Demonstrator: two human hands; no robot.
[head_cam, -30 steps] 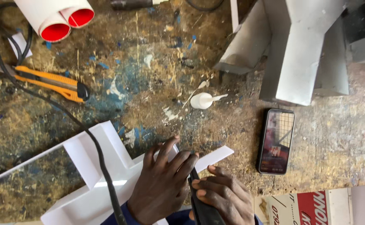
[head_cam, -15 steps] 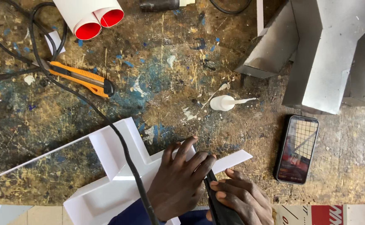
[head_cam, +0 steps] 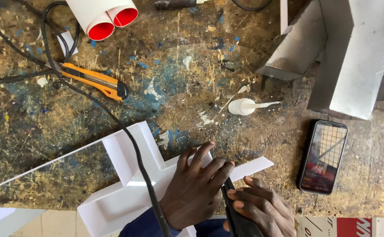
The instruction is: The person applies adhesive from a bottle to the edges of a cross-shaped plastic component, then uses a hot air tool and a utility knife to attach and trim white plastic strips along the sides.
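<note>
Along the desk (head_cam: 253, 57)'s near edge little open room is left: a white plastic letter shape (head_cam: 126, 188) lies there, crossed by a black cable (head_cam: 113, 118). More bare, paint-stained surface is seen at the middle. The left hand (head_cam: 196, 188) is pressed flat on the shape, fingers spread. The right hand (head_cam: 262, 206) is clenched around a dark tool (head_cam: 240, 221), possibly a heat gun. A phone (head_cam: 323, 156) lies toward the right edge, an orange knife (head_cam: 95, 80) toward the far left corner.

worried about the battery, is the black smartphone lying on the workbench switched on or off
On: the black smartphone, flat on the paint-stained workbench to the right of both hands, has a lit screen showing a colourful picture.
</note>
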